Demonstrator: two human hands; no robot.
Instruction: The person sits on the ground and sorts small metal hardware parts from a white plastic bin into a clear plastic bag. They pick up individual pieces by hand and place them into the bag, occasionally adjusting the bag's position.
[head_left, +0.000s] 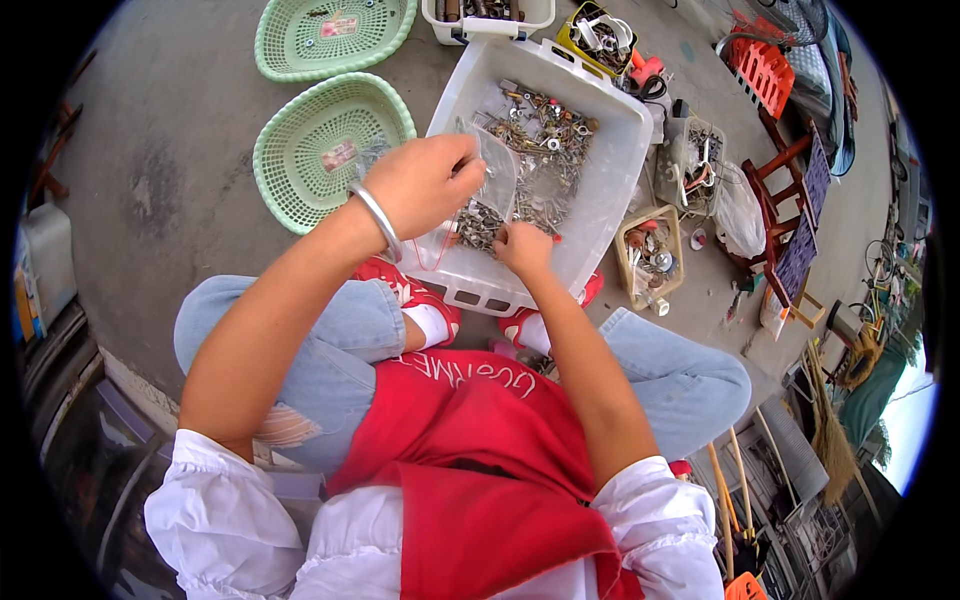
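My left hand, with a silver bangle at the wrist, grips the top of a clear plastic zip bag above a white plastic bin. Small metal pieces show inside the bag. Close to the bag's lower edge, the fingers of my right hand are pinched together; what they hold is hidden. Mixed screws, bolts and washers are spread over the bin's bottom. Another clear bag with a red seal line lies at the bin's near left corner.
Two green plastic baskets stand left of the bin. A white tub and a yellow container sit beyond it. On the right are a beige basket, a grey crate of hardware and a wooden chair.
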